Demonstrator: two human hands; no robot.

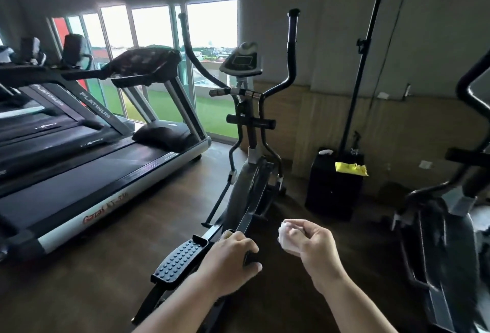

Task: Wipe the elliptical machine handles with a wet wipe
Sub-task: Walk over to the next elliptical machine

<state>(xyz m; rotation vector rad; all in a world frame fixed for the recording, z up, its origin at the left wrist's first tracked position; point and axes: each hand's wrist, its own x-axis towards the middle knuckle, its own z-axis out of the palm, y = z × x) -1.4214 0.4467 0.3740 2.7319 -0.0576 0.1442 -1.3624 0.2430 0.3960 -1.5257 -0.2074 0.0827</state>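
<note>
The elliptical machine [246, 189] stands in the middle of the view. Its two long black handles rise on either side of the console [241, 61]: the left handle [186, 43] curves up against the window, the right handle [292, 41] ends in a black cap. A short grip bar [233, 91] sits below the console. My right hand [313, 248] is low and near, shut on a crumpled white wet wipe [285, 238]. My left hand [228, 261] hovers over the rear of the left pedal [180, 258], fingers curled; something dark shows between thumb and fingers. Both hands are far from the handles.
A treadmill [111, 173] runs along the left, with more behind it. A black box [334, 194] with a yellow pack [350, 167] on top and a tall black stand [363, 57] are at the right wall. Another machine [450, 226] fills the right edge.
</note>
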